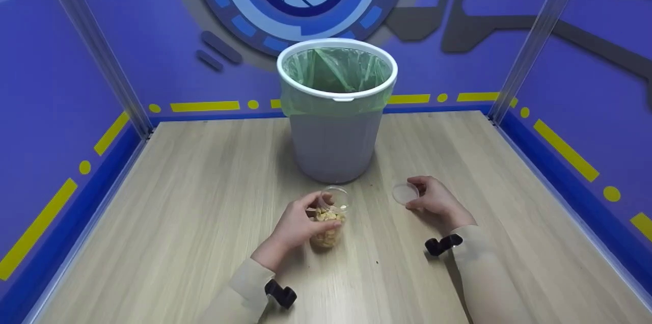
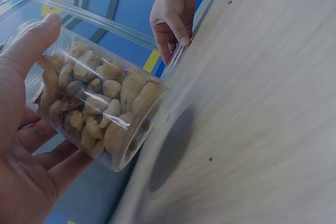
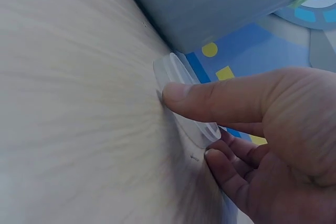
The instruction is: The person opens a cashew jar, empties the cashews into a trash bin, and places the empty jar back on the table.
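Observation:
In the head view my left hand (image 1: 295, 223) grips a clear plastic jar (image 1: 328, 237), thumb on the near side and fingers behind. Pale, cashew-like nuts (image 2: 100, 95) fill much of the jar, and its open top leans away from me. The left wrist view has the jar tilted close over the tabletop, its shadow beside the base. To the right, my right hand (image 1: 438, 200) pinches a round translucent lid (image 1: 404, 194) by its edge between thumb and fingers. That lid (image 3: 169, 69) is right at the wooden surface in the right wrist view.
A grey bin (image 1: 333, 148) with a white rim and green liner (image 1: 305, 66) stands beyond the hands at the middle of the wooden table (image 1: 204, 201). Blue printed panels (image 1: 127, 49) enclose the back and sides. Small dark specks dot the tabletop.

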Motion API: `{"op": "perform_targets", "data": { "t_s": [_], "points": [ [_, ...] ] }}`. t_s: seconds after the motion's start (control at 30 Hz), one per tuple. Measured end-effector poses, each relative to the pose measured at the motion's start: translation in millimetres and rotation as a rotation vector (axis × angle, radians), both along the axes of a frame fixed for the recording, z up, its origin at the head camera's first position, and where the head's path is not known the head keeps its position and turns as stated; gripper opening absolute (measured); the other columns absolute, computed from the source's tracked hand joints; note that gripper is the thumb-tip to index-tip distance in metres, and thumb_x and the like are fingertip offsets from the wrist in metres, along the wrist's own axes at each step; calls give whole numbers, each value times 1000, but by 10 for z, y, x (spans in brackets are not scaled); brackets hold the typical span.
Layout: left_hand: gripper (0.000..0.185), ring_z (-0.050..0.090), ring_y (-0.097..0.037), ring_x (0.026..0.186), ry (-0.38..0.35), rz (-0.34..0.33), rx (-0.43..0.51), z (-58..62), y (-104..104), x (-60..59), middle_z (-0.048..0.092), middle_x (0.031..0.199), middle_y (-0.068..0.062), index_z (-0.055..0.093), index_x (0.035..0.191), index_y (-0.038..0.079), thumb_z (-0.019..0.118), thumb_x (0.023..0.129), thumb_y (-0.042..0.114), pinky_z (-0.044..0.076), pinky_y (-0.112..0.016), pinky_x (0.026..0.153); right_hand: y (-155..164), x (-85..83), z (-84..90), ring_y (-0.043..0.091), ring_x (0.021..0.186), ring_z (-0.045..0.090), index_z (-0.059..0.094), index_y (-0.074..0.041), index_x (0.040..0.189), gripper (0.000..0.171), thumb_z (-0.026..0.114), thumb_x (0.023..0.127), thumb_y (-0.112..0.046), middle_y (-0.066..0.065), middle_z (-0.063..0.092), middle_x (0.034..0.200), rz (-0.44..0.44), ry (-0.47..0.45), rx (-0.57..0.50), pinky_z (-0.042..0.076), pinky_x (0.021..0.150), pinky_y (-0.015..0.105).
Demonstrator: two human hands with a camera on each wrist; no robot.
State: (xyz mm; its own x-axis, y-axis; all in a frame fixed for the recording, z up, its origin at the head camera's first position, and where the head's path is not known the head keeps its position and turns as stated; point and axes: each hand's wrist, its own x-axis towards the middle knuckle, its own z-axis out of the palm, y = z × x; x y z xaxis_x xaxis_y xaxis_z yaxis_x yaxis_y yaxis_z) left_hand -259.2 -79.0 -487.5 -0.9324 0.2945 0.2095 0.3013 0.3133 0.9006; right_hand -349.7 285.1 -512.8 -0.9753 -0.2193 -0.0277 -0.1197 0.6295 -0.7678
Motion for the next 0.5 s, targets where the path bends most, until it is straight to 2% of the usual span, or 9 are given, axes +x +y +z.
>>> {"op": "perform_targets", "data": {
  "t_s": [0.23, 0.5],
  "points": [
    [55, 66, -26, 107, -3, -1, 1, 1, 2, 4, 73, 118, -9, 68, 126, 10, 90, 79, 29, 55, -42, 96, 13, 14, 6, 41, 123, 58, 51, 12, 142, 73, 84, 78, -1, 31, 60, 136, 3, -10, -12, 44, 106, 47],
    [57, 67, -24, 108, -14, 2, -8, 4, -3, 7, 73, 119, -7, 67, 126, 10, 90, 79, 31, 56, -40, 96, 36, 23, 37, 44, 126, 56, 47, 14, 144, 77, 84, 78, 0, 33, 58, 138, 18, -29, -31, 44, 109, 48]
  ]
}}
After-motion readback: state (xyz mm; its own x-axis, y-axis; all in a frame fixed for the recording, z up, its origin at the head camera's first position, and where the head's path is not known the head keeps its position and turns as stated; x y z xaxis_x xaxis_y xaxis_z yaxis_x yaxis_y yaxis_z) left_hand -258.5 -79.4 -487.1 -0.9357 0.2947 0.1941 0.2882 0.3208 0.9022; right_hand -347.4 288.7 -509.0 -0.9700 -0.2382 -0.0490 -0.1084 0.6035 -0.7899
